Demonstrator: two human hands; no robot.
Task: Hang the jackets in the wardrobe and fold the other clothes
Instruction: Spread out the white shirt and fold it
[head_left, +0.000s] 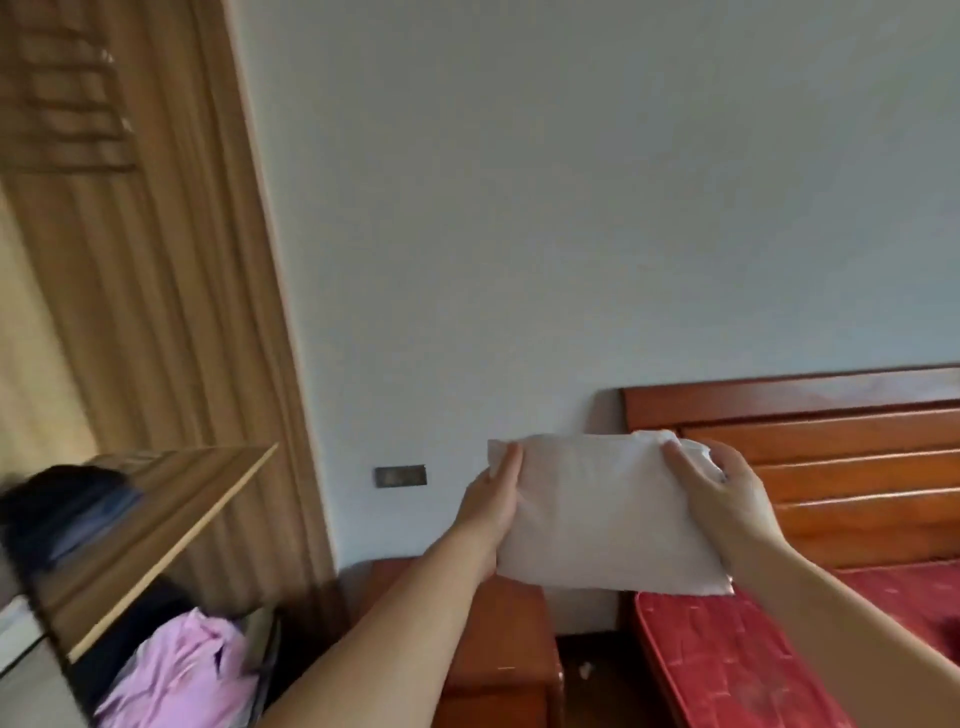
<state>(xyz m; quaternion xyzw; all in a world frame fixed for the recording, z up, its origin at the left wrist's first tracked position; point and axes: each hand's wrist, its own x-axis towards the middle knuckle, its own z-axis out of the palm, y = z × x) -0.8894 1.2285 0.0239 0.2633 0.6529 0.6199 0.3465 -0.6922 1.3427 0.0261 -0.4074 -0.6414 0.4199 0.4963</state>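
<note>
A folded white garment (602, 514) is held up in the air in front of the wall, between the wardrobe and the bed. My left hand (493, 499) grips its left edge, thumb on the front. My right hand (722, 493) grips its upper right corner, fingers curled over the top. The open wooden wardrobe (156, 291) stands at the left, with a shelf (156, 540) that carries dark folded clothes (67, 514). Below the shelf hangs a pink garment (182, 670).
A reddish wooden nightstand (498, 644) stands under my left forearm. The bed with a red mattress (769, 660) and wooden headboard (841, 457) fills the lower right. A dark switch plate (400, 476) sits on the grey wall.
</note>
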